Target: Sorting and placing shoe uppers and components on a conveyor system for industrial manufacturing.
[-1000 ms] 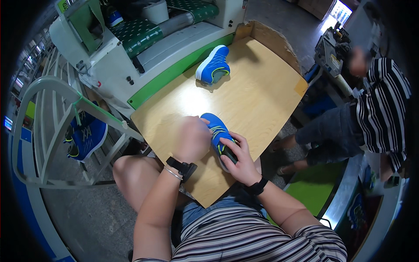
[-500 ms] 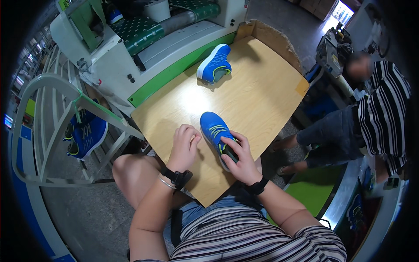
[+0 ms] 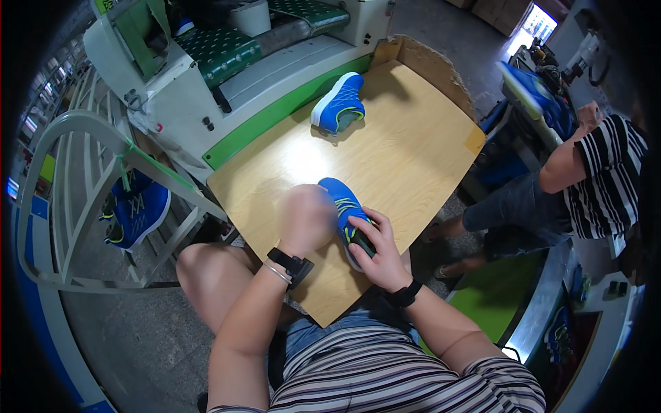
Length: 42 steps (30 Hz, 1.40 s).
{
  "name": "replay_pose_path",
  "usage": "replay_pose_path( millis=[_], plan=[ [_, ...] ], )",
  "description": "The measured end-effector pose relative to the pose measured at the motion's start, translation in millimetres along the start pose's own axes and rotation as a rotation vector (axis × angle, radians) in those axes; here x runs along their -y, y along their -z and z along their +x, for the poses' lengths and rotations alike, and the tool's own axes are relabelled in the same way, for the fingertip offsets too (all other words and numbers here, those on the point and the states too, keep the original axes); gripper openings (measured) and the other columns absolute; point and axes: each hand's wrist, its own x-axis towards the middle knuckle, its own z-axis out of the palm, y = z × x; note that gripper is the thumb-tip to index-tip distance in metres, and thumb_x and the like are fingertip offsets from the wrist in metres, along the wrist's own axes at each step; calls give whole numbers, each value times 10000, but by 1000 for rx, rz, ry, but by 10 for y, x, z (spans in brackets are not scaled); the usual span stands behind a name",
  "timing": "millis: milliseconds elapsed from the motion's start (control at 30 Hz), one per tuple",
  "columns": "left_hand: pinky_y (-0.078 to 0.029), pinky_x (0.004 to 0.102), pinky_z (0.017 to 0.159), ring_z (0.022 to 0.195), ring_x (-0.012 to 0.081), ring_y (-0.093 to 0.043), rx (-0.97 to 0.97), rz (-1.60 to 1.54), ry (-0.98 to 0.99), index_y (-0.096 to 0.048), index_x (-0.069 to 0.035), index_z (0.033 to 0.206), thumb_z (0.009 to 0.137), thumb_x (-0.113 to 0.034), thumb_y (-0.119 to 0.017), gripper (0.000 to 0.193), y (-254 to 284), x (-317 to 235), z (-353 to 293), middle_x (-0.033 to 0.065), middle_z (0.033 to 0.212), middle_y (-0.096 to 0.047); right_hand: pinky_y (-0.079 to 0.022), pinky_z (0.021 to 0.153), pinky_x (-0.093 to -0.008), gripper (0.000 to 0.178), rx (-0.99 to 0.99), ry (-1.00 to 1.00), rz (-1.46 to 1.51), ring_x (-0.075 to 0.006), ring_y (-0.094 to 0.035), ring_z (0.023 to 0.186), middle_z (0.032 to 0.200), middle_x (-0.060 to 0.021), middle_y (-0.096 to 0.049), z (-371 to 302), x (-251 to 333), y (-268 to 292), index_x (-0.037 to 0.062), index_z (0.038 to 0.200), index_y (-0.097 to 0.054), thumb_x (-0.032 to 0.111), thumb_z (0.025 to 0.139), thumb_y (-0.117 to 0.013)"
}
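Observation:
A blue sneaker [image 3: 343, 207] with yellow-green laces lies on the wooden tabletop, its toe pointing away from me. My right hand [image 3: 378, 249] holds it at the collar, with fingers curved over the opening and heel. Close against the sneaker's left side is my left hand [image 3: 307, 219], smeared by motion or blur, so its fingers cannot be made out; part of the toe is covered by it. A second blue sneaker [image 3: 340, 104] with a white sole rests farther back on the table, its opening toward me.
The wooden tabletop [image 3: 406, 138] adjoins a machine with a green dotted conveyor belt [image 3: 224, 55]. Another blue shoe [image 3: 141, 213] is on the metal rack [image 3: 69, 199] at left. At right a co-worker in a striped shirt [image 3: 606, 179] stands near blue shoes [image 3: 544, 103].
My left hand has moved right and slightly up to the sneaker's side. My right hand keeps its hold. At right, the co-worker has shifted and a blue shoe now shows there.

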Motion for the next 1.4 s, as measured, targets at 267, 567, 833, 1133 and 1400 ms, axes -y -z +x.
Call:
replay_pose_path(
  millis=[267,567,833,1133,1400],
  plan=[
    [-391,459,963,1100,336,-516,6,153,-97,-608,-84,909,840,-47,-664,96,39,-199,-67,116,1107,-551,-357,1127,-438,519,2,2,0,-367,-422,1331,1434,-184,-389,-18,-34,-4,141,1358,-577,76,860,-710],
    [-384,463,956,1072,356,-489,95,26,83,-597,-80,911,853,-52,-649,83,265,-169,-221,148,1109,-497,-358,1126,-436,515,44,22,26,-354,-421,1332,1435,-177,-396,4,-76,10,140,1357,-584,80,863,-716],
    [-390,478,951,1090,369,-507,-48,347,226,-612,-76,989,897,-105,-630,98,660,326,155,161,1125,-525,-359,1136,-450,636,-25,-56,66,-431,-412,1359,1476,-245,-394,25,4,27,103,1446,-471,90,856,-709],
    [-257,528,1160,1446,370,-332,156,400,254,-433,-39,1458,836,-452,-729,803,-147,545,1727,231,1540,-379,-314,1177,-431,796,71,-183,186,-442,-355,1425,1514,-311,-361,2,-12,100,22,1513,-320,101,837,-733],
    [-535,433,893,1021,346,-685,180,194,552,-539,26,1306,730,-514,-805,834,-656,854,2216,209,1137,-688,-351,1151,-383,878,101,-317,263,-349,-430,1400,1491,-247,-427,-239,-188,134,13,1517,-319,122,792,-802]
  ],
)
